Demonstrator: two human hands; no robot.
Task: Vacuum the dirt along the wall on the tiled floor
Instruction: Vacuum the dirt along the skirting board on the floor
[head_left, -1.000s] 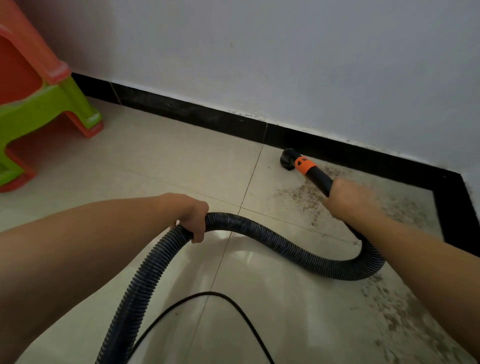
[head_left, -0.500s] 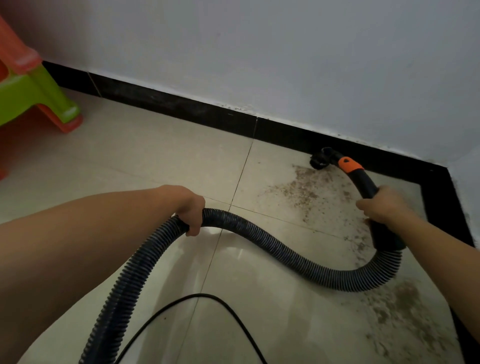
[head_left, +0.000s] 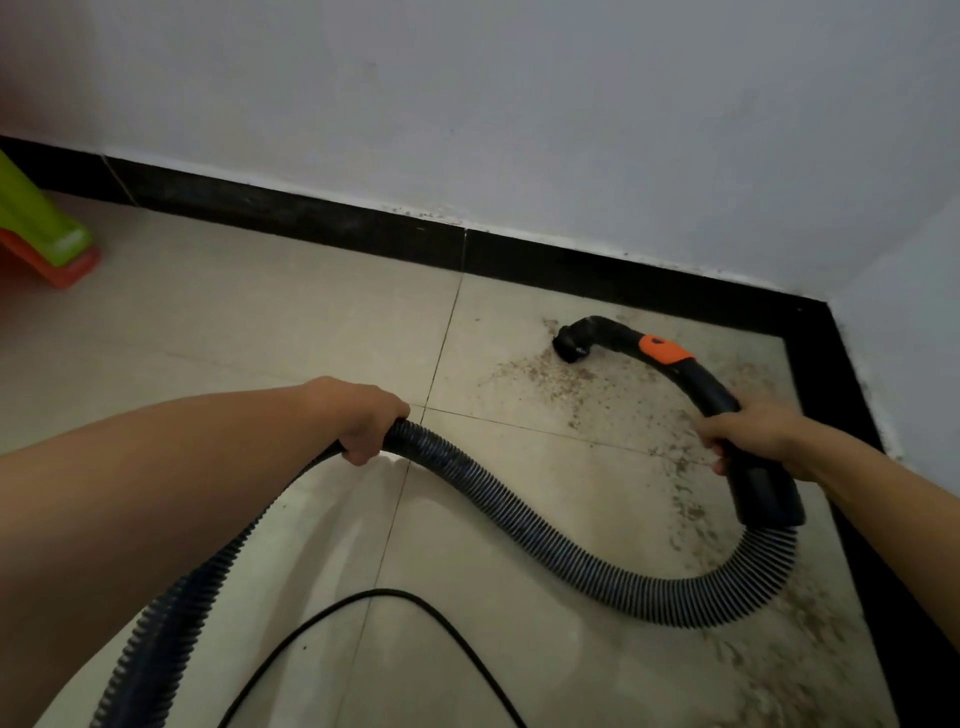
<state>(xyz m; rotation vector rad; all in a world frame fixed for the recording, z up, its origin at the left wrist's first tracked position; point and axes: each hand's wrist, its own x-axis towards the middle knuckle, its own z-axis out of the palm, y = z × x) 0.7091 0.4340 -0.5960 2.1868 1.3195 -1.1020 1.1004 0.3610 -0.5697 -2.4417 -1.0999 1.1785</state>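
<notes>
A ribbed black vacuum hose (head_left: 524, 525) snakes across the beige tiled floor (head_left: 270, 332). My left hand (head_left: 363, 421) grips the hose near its middle. My right hand (head_left: 748, 431) grips the curved black handle tube, just below its orange slider (head_left: 665, 349). The tube's nozzle (head_left: 571, 347) points down onto the tile close to the black skirting (head_left: 597, 270), at the edge of a brown dirt patch (head_left: 566, 384). More dirt (head_left: 769, 639) spreads along the right wall toward me.
The room's corner (head_left: 826, 306) lies at the far right, with grey walls above the skirting. A black power cord (head_left: 415, 618) loops over the tiles near me. A green and orange plastic chair leg (head_left: 57, 244) stands at the far left.
The nozzle has swung right along the wall and now sits near the corner, on the dirt patch. My right hand moved right with the handle. The view shifted right; the chair slid toward the left edge.
</notes>
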